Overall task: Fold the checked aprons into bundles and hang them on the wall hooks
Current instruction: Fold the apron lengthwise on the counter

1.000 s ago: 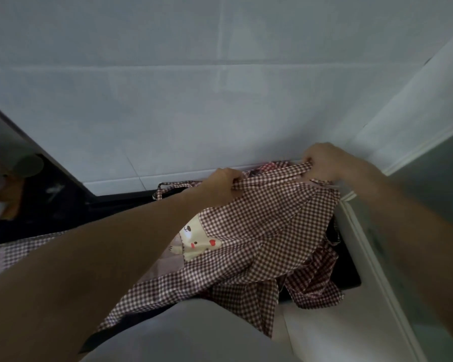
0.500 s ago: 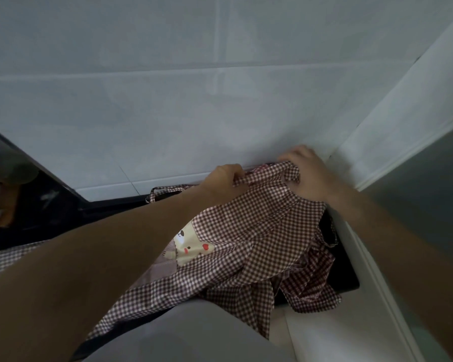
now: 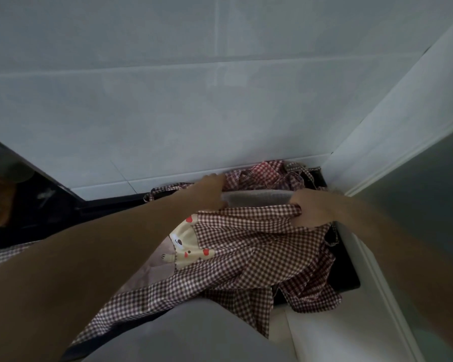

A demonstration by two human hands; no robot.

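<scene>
Item: checked apron (image 3: 246, 246), in fold. I have it by its top edge, one hand at each end. My left hand (image 3: 209, 193) has its fingers curled over the left end of the turned edge; my right hand (image 3: 310, 211) is bunched tight on a gather of cloth at the right end. Between the two hands a pale grey strip (image 3: 256, 199) shows, which I take for the plain underside rolled up toward me.

Location: draped over a dark counter (image 3: 345, 273) in the corner, against the tiled wall (image 3: 194, 113); its lower part hangs off the front toward my body.

Step, as I judge it: the first fold or roll of the top edge, early in the task. No bundle is made and no hook is in view.

Next move calls for: both ends brought over level and together so the roll stays even, with the loose skirt and trailing ties gathered in, since slack cloth may slide off the counter.

Material: thin, soft woven cloth, small maroon-and-white check, much creased. A cream bear patch (image 3: 187, 244) with red marks is sewn on the front.

Also present: a second heap of checked cloth (image 3: 267, 175) behind, against the wall, with narrow straps tangled; another checked piece (image 3: 3, 257) at far left.
</scene>
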